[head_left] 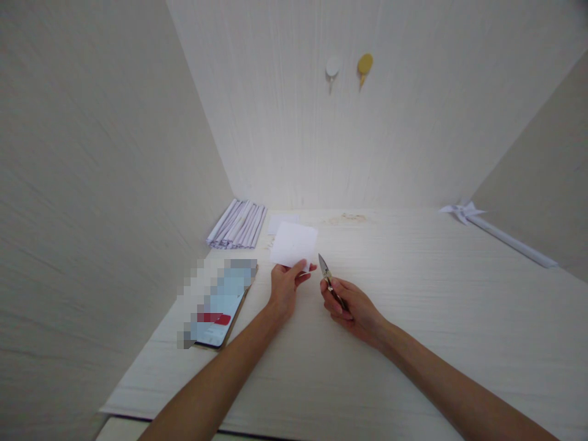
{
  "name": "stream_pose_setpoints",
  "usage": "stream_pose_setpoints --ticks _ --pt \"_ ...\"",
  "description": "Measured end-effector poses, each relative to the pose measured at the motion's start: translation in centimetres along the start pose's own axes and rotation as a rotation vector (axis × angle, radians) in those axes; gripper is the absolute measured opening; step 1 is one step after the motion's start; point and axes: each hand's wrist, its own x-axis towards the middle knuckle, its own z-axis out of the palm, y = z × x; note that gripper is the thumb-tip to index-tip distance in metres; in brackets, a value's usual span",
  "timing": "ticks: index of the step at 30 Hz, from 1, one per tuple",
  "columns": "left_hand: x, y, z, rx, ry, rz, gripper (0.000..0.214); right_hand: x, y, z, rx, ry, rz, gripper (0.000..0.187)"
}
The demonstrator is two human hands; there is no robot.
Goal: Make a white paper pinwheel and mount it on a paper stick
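Note:
My left hand [285, 285] pinches a small white paper square [294, 244] by its lower edge and holds it just above the pale wooden desk [413, 318]. My right hand [351, 309] is closed around small thread snips [327, 275], their pointed blades aimed up toward the paper's right corner. The blade tips are a short gap away from the paper, not touching it.
A stack of folded white paper strips [237, 223] lies at the back left, with another white sheet [281, 222] beside it. A phone [220, 312] rests at the left. A paper pinwheel on a white stick [496, 233] lies at the right. Two hooks [349, 66] hang on the back wall.

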Motion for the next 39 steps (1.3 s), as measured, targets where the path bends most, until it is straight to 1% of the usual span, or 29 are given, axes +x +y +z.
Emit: stream_pose_setpoints --ticks 5,11,17,30,34,37,39 --pt "-0.01 0.07 0.04 -0.002 0.001 -0.001 0.013 0.12 -0.03 0.00 0.002 -0.008 0.015 0.020" --pt "0.06 0.08 0.07 0.005 0.008 -0.008 0.013 0.08 -0.27 0.07 -0.003 0.015 0.028 0.021" --pt "0.10 0.14 0.00 -0.004 0.002 -0.008 0.014 0.14 -0.27 0.03 -0.003 -0.009 0.014 0.022" --pt "0.21 0.00 -0.22 -0.004 0.006 -0.010 0.012 0.15 -0.12 0.00 -0.095 0.054 -0.033 0.023" --pt "0.27 -0.18 -0.37 0.000 -0.022 0.002 0.012 0.16 -0.11 0.08 -0.104 0.071 -0.031 0.021" --pt "0.32 -0.27 -0.41 0.009 -0.048 0.010 0.011 0.19 -0.17 0.19 -0.082 0.072 -0.038 0.018" --pt "0.35 -0.24 -0.34 0.008 -0.036 0.013 0.012 0.19 -0.22 0.24 -0.040 0.060 -0.039 0.018"
